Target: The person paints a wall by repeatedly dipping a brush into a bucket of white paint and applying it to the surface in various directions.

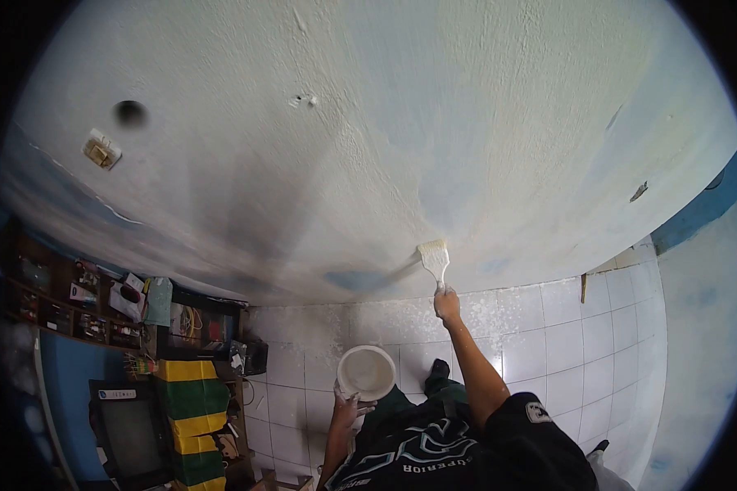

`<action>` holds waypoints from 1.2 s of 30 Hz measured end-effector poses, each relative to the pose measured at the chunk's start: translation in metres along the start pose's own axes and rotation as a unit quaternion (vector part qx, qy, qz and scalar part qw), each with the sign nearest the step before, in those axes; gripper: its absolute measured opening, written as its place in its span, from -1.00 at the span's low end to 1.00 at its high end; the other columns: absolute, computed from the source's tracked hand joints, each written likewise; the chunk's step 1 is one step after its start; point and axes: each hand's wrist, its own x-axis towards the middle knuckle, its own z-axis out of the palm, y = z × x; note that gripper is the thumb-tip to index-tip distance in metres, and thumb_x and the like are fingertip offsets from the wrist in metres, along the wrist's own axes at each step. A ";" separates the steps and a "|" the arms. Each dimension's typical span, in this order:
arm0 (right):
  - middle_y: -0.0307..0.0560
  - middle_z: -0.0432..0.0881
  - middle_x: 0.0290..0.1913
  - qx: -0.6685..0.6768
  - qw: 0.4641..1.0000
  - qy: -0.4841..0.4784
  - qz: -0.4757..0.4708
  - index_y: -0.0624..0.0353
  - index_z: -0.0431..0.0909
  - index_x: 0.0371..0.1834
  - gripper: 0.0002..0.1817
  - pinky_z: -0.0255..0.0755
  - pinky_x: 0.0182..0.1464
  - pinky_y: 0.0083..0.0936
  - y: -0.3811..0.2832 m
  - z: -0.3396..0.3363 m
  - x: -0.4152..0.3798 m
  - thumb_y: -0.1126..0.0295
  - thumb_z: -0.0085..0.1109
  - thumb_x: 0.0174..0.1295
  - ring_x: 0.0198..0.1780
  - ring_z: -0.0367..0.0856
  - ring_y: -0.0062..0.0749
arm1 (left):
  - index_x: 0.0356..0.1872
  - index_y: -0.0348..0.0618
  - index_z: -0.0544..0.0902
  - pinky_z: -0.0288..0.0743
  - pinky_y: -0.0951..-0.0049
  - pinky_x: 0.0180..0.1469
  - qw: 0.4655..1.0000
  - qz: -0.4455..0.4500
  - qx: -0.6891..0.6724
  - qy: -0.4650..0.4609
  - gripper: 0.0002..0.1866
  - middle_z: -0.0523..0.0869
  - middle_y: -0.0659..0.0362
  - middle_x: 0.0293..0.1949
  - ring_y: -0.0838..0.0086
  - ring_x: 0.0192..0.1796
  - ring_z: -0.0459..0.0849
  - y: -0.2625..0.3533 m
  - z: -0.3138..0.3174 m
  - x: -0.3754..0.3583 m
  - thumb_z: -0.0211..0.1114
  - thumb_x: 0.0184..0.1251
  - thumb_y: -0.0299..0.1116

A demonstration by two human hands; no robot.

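Observation:
My right hand point(446, 304) is closed around the handle of a wide white paintbrush point(435, 256). The bristles are up against the wall point(540, 188), whose whitish coat is streaked, with bluish patches showing through. Down at the left, my left hand point(351, 402) grips a round white bucket point(367, 349) by its side, fingers curled under the rim. Pale liquid paint point(365, 375) lies inside it. Whitish smears mark both hands.
White splatter dots the tiled floor point(556, 337) along the wall's foot. A cluttered shelf point(55, 304), a dark screen point(133, 438) and a green-yellow cloth point(195, 398) stand at the left. On the wall are a switch box point(101, 150) and a small fixture point(306, 101).

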 end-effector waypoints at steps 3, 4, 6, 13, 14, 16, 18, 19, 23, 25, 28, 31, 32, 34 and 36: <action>0.29 0.54 -0.35 -0.027 0.999 -0.030 0.029 0.33 0.50 -0.35 -0.58 0.33 -0.16 -0.12 0.024 -0.003 -0.008 0.18 -0.26 0.26 -0.22 0.51 0.13 | 0.24 0.23 -0.30 0.64 0.30 -0.38 1.000 0.003 0.014 -0.017 -0.33 0.40 -0.23 -0.04 0.14 -0.34 0.66 -0.015 0.005 0.005 -0.16 0.29 -0.59; 0.27 0.55 -0.39 -0.011 0.997 -0.061 0.048 0.33 0.51 -0.40 -0.57 0.33 -0.19 -0.13 0.052 0.002 -0.006 0.17 -0.26 0.26 -0.25 0.52 0.12 | 0.24 0.23 -0.30 0.64 0.32 -0.38 1.000 0.007 0.018 -0.022 -0.33 0.40 -0.23 -0.04 0.15 -0.35 0.66 -0.023 0.008 0.007 -0.16 0.29 -0.59; 0.08 0.48 -0.53 0.015 0.994 -0.101 0.034 0.28 0.48 -0.48 -0.61 0.28 -0.37 -0.31 0.075 -0.011 -0.017 0.19 -0.22 0.25 -0.43 0.45 -0.14 | 0.25 0.22 -0.31 0.63 0.34 -0.39 0.999 0.002 0.039 -0.032 -0.32 0.40 -0.21 -0.03 0.18 -0.35 0.66 -0.024 0.019 0.006 -0.15 0.29 -0.59; -0.32 0.29 -0.74 0.056 0.987 -0.113 -0.096 0.21 0.41 -0.56 -0.68 0.11 -0.65 -0.67 0.002 -0.138 -0.140 0.23 -0.10 0.25 -0.69 0.22 -0.68 | 0.27 0.05 -0.26 0.62 0.38 -0.41 0.994 0.046 0.087 -0.045 -0.32 0.40 -0.14 0.01 0.24 -0.33 0.65 -0.024 0.054 0.026 -0.08 0.28 -0.57; -0.32 0.28 -0.74 0.051 0.984 -0.116 -0.126 0.21 0.42 -0.55 -0.68 0.10 -0.64 -0.68 -0.005 -0.150 -0.153 0.23 -0.08 0.26 -0.68 0.21 -0.69 | 0.27 0.02 -0.25 0.62 0.39 -0.42 0.993 0.051 0.105 -0.034 -0.33 0.40 -0.13 0.01 0.24 -0.29 0.65 -0.032 0.056 0.032 -0.06 0.27 -0.57; -0.29 0.32 -0.71 0.009 0.987 -0.105 -0.118 0.31 0.45 -0.36 -0.66 0.15 -0.60 -0.60 -0.040 -0.179 -0.175 0.18 0.01 0.23 -0.64 0.25 -0.63 | 0.28 -0.07 -0.18 0.60 0.38 -0.37 0.995 0.046 0.078 -0.040 -0.33 0.39 -0.13 0.04 0.23 -0.19 0.62 -0.024 0.072 0.030 -0.01 0.24 -0.54; 0.20 0.48 -0.59 -0.097 0.972 -0.160 -0.139 0.30 0.43 -0.31 -0.75 0.30 -0.47 -0.25 -0.091 -0.209 -0.192 0.28 -0.02 0.21 -0.51 0.50 0.03 | 0.27 0.01 -0.26 0.61 0.42 -0.41 0.971 0.140 0.185 -0.052 -0.34 0.34 -0.15 0.06 0.28 -0.31 0.64 -0.065 0.058 0.066 -0.09 0.29 -0.54; 0.21 0.48 -0.59 -0.142 0.961 -0.183 -0.151 0.29 0.44 -0.31 -0.77 0.31 -0.47 -0.22 -0.105 -0.217 -0.197 0.30 -0.02 0.19 -0.49 0.51 0.08 | 0.27 0.04 -0.29 0.62 0.43 -0.41 0.959 0.168 0.219 -0.057 -0.34 0.32 -0.16 0.07 0.30 -0.35 0.64 -0.077 0.054 0.077 -0.11 0.30 -0.55; 0.16 0.50 -0.59 -0.291 0.898 -0.228 -0.238 0.26 0.44 -0.37 -0.81 0.36 -0.45 -0.19 -0.122 -0.220 -0.202 0.34 -0.05 0.16 -0.49 0.52 0.05 | 0.28 0.05 -0.30 0.62 0.38 -0.32 0.977 0.110 0.169 -0.075 -0.32 0.26 -0.15 0.12 0.26 -0.25 0.62 -0.050 0.081 0.063 -0.12 0.28 -0.58; 0.12 0.52 -0.60 -0.328 0.873 -0.244 -0.265 0.26 0.44 -0.39 -0.82 0.40 -0.45 -0.19 -0.115 -0.200 -0.199 0.36 -0.08 0.15 -0.51 0.53 0.01 | 0.29 -0.02 -0.26 0.60 0.36 -0.28 0.985 0.094 0.126 -0.069 -0.30 0.32 -0.16 0.08 0.22 -0.25 0.63 -0.041 0.095 0.041 -0.06 0.25 -0.56; 0.07 0.53 -0.61 -0.380 0.845 -0.235 -0.293 0.27 0.45 -0.41 -0.85 0.43 -0.48 -0.23 -0.072 -0.142 -0.185 0.41 -0.07 0.08 -0.52 0.55 -0.06 | 0.29 -0.15 -0.17 0.55 0.33 -0.25 0.988 0.118 0.077 -0.062 -0.27 0.49 -0.22 -0.06 0.15 -0.30 0.65 -0.025 0.109 0.026 0.06 0.18 -0.51; 0.01 0.54 -0.62 -0.406 0.842 -0.188 -0.302 0.26 0.46 -0.43 -0.87 0.45 -0.54 -0.33 -0.025 -0.082 -0.182 0.43 -0.03 0.02 -0.54 0.59 -0.19 | 0.29 -0.13 -0.17 0.52 0.25 -0.19 0.980 0.137 0.126 -0.064 -0.26 0.51 -0.26 -0.10 0.08 -0.23 0.63 -0.046 0.102 0.033 0.07 0.17 -0.48; 0.00 0.55 -0.62 -0.408 0.842 -0.181 -0.301 0.25 0.47 -0.45 -0.87 0.45 -0.53 -0.34 -0.017 -0.069 -0.182 0.43 -0.02 0.01 -0.54 0.59 -0.21 | 0.29 -0.14 -0.16 0.50 0.24 -0.17 0.971 0.155 0.175 -0.055 -0.26 0.52 -0.26 -0.10 0.06 -0.20 0.62 -0.067 0.092 0.049 0.08 0.16 -0.47; -0.02 0.55 -0.61 -0.417 0.836 -0.177 -0.309 0.24 0.48 -0.49 -0.88 0.45 -0.53 -0.37 -0.004 -0.051 -0.182 0.42 -0.01 -0.01 -0.54 0.59 -0.24 | 0.29 -0.15 -0.14 0.47 0.21 -0.12 0.964 0.146 0.219 -0.041 -0.25 0.52 -0.26 -0.09 0.01 -0.15 0.59 -0.076 0.088 0.050 0.10 0.14 -0.45; -0.03 0.55 -0.61 -0.429 0.818 -0.192 -0.331 0.22 0.49 -0.51 -0.89 0.46 -0.53 -0.39 0.003 -0.041 -0.178 0.42 0.00 -0.02 -0.54 0.59 -0.26 | 0.29 -0.16 -0.13 0.44 0.21 -0.08 0.970 0.115 0.212 -0.035 -0.25 0.51 -0.25 -0.08 -0.02 -0.11 0.57 -0.077 0.087 0.047 0.12 0.13 -0.44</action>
